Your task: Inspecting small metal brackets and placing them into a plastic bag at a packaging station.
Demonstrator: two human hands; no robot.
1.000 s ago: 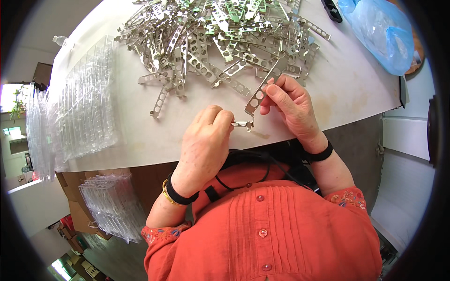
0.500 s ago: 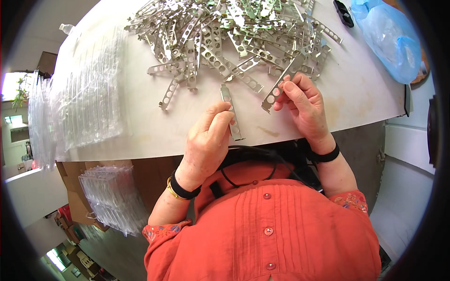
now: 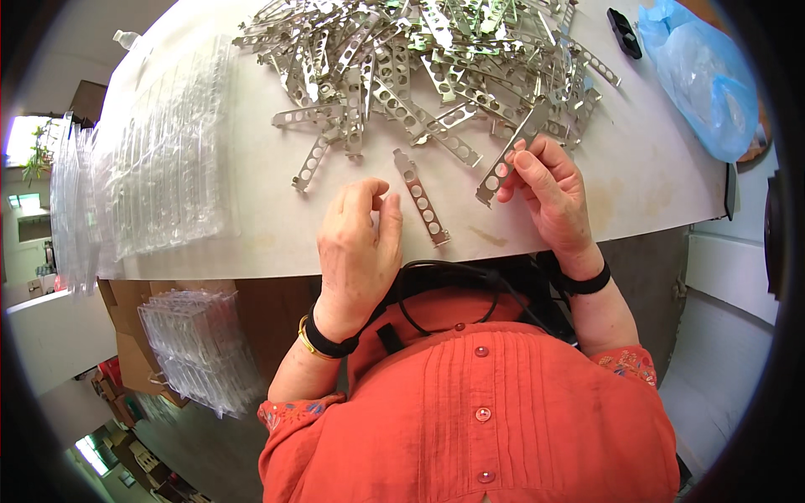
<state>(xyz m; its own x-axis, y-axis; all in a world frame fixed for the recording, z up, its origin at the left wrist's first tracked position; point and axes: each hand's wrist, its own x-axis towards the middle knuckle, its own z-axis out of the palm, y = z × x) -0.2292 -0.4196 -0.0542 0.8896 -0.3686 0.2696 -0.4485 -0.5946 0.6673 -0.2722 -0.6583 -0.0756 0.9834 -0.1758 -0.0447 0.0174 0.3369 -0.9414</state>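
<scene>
My right hand pinches a perforated metal slot bracket between thumb and fingers. It is tilted, its upper end pointing at the pile and its bent lower end just off the fingertips. A second slot bracket lies alone on the white table, its row of round holes facing up. Just left of it is my left hand, empty, with thumb and curled fingers apart. Beyond both hands spreads a tangled pile of similar brackets, its far edge cut off by the picture.
Clear plastic trays cover the table's left side. A blue plastic bag and a small black part lie at the far right. Below the left table edge, more clear trays are stacked by a cardboard box. Black cables hang at the front edge.
My left hand has let go of its bracket and drawn back left. That bracket now lies on the table, holes up. My right hand keeps its bracket in nearly the same place.
</scene>
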